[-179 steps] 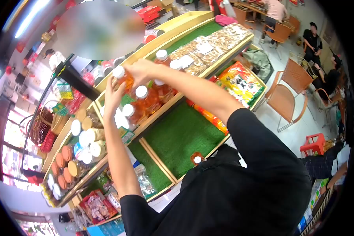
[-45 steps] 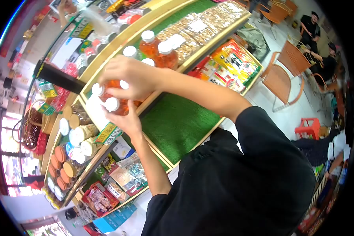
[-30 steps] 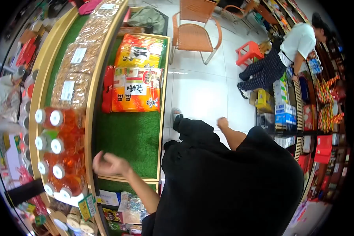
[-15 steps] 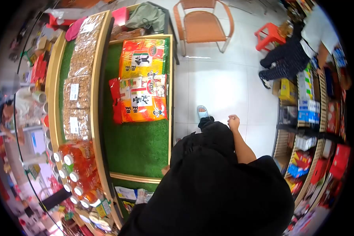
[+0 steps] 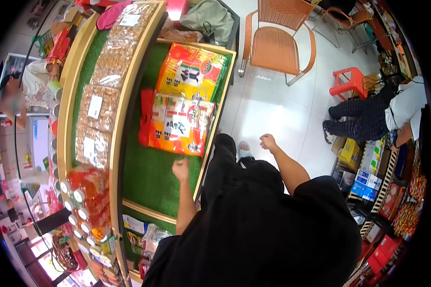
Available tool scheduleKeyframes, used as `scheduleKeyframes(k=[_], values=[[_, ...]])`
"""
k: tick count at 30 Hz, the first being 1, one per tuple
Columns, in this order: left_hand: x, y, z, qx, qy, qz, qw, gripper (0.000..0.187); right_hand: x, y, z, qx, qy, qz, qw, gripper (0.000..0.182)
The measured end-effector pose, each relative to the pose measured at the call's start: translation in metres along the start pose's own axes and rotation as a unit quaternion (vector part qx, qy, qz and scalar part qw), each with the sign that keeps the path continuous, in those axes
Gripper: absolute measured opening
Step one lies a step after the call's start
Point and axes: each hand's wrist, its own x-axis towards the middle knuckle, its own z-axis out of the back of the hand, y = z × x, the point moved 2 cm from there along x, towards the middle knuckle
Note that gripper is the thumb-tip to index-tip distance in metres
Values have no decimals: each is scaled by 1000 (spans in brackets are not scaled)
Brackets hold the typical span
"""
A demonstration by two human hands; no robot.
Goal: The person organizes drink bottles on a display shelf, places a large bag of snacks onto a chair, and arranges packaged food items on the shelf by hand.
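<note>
My left hand (image 5: 181,169) is curled into a loose fist above the green turf lining (image 5: 155,179) of a wooden display shelf, with nothing visible in it. Nearest to it lies an orange and white bag of rice crackers (image 5: 181,125). Behind that bag is a second, red and yellow snack bag (image 5: 191,72). My right hand (image 5: 268,142) hangs over the white tiled floor, its fingers curled in and no object showing.
Packs of brown snacks (image 5: 96,109) and orange drink bottles (image 5: 88,189) line the upper shelf. A woven chair (image 5: 275,48) and a red stool (image 5: 348,83) stand ahead. Another person (image 5: 368,110) stands by the right-hand shelves; one more person (image 5: 36,83) is at far left.
My left hand has come forward from beside my body to over the turf shelf. My right hand has shifted slightly left. One foot has stepped ahead, and the view has turned.
</note>
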Motion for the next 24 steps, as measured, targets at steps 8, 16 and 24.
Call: scheduleKeyframes(k=[8,16,24], values=[[-33,134,-41,-278,75,290,913,33,20,186,-56,-136,30,144,980,21],[56,103,-120,-486,8,393,781,35,70,233,-166,-472,158,224,838,72],[13,26,-78,-370,34,440,818,46,82,294,-233,-504,153,184,830,86]])
